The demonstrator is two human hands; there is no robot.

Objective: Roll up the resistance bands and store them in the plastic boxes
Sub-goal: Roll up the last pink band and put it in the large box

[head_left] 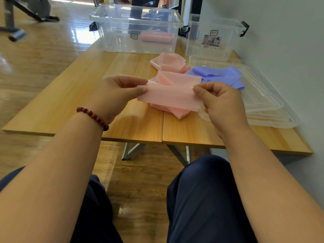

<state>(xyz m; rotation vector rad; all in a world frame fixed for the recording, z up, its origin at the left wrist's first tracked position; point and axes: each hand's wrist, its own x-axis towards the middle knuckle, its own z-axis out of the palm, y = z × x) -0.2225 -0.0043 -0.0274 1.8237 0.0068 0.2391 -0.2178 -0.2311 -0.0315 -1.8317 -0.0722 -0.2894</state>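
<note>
The wooden table (70,95) fills the middle of the view, with a seam running down its centre. At the table's far edge stands a large clear plastic box (122,44), lid off, with one rolled pink band (156,38) lying inside it. At the table's far right corner stands a smaller clear box (198,44), also without a lid, with black latches. Along the table's right side, against the wall, lie two clear lids (273,111), one stacked on the other.

Above the table's near middle, a pink resistance band (170,97) is held flat between both hands, and the rest of it drops in loose folds onto the tabletop. The left hand (115,95) pinches its left end between thumb and fingers. The right hand (220,106) pinches its right end with curled fingers. The held band and the hands cover part of what lies beyond.

Further back on the table lie a purple band (220,74), draped partly over the lids, and a second crumpled pink band (168,63).

A dark red bead bracelet (93,116) circles the left wrist.

The large box carries a small sticker (134,36), and the smaller box carries a picture label (211,42). The writing on both is too blurred to read.
</note>
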